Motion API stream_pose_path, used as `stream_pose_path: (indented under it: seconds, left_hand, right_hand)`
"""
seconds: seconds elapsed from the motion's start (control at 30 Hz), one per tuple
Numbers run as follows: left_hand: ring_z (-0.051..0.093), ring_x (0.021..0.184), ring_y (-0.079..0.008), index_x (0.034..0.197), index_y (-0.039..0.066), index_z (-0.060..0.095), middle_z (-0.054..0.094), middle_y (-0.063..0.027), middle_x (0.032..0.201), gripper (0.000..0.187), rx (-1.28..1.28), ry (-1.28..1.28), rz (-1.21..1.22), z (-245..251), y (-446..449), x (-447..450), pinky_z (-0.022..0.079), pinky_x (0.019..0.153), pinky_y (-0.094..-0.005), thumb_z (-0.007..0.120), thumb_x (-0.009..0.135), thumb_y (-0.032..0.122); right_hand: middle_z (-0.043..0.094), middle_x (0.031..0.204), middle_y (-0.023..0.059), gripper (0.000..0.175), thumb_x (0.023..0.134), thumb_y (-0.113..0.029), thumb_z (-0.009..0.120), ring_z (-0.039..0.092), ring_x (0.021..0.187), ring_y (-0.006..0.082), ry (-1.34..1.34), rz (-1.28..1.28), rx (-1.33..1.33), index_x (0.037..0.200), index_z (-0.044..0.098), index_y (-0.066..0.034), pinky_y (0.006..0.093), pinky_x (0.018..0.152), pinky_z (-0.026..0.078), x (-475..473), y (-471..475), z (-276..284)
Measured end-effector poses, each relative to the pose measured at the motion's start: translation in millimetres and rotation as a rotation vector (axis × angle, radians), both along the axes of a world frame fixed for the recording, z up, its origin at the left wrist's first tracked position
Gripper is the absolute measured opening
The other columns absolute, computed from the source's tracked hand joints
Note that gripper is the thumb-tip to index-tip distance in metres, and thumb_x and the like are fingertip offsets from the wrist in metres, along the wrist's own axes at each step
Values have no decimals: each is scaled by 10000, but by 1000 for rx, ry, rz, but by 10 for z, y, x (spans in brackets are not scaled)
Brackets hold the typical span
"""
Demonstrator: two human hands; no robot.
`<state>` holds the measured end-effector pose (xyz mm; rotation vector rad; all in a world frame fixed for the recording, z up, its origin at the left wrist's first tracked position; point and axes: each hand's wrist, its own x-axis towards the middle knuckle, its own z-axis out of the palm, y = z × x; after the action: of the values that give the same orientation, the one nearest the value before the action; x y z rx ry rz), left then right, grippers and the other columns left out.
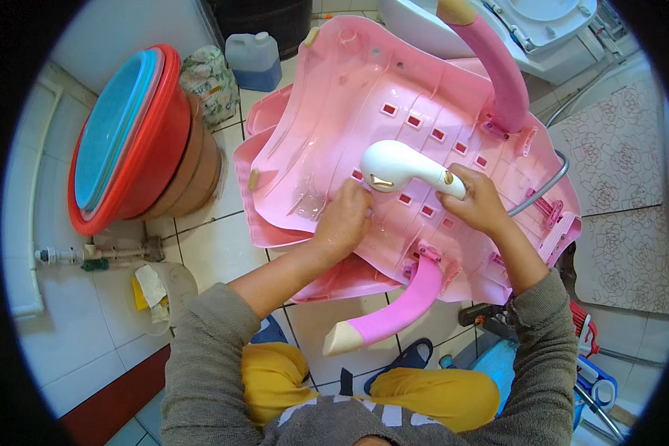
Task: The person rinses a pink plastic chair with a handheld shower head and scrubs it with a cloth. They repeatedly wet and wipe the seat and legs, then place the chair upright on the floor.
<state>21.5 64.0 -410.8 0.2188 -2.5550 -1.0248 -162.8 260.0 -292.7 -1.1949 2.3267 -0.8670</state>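
Note:
My right hand (474, 199) grips the handle of a white shower head (398, 164) with gold trim. Its flexible metal hose (541, 192) curves away to the right. Below it, a large pink moulded plastic shell (334, 111), apparently part of a child's seat, shows rows of rectangular slots. A curved pink leg with a cream tip (396, 326) projects toward me, and a second pink leg (504, 72) rises at the far side. My left hand (343, 220) rests against the shell with curled fingers; whether it holds anything is hidden. Clear water (310, 200) pools beside it.
Stacked red and blue basins (128, 134) lean at the left near a jug of blue liquid (253, 61). A toilet (535, 33) stands at the back right. Flower-patterned panels (613, 150) line the right side. A small bin (173, 295) sits at lower left on the tiled floor (217, 240).

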Motion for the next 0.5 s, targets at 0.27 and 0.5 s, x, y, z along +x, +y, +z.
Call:
stream_pose_path:
  seconds: [0.27, 0.5]
  left_hand:
    - [544, 974, -387, 1049, 36, 514, 485, -186, 1075, 282, 57, 160, 337, 137, -523, -551, 482, 830, -439, 657, 818, -39]
    - [576, 1019, -319, 1020, 66, 612, 562, -116, 1076, 183, -282, 267, -166, 274, 53, -881, 499, 830, -436, 592, 859, 151]
  right_hand:
    - [642, 784, 125, 221, 750, -200, 706, 648, 737, 234, 98, -54, 21, 913, 646, -63, 358, 704, 511, 24, 140, 7]
    - [632, 801, 105, 210, 822, -165, 713, 613, 731, 197, 135, -342, -180, 968, 618, -48, 338, 689, 484, -109, 255, 24]
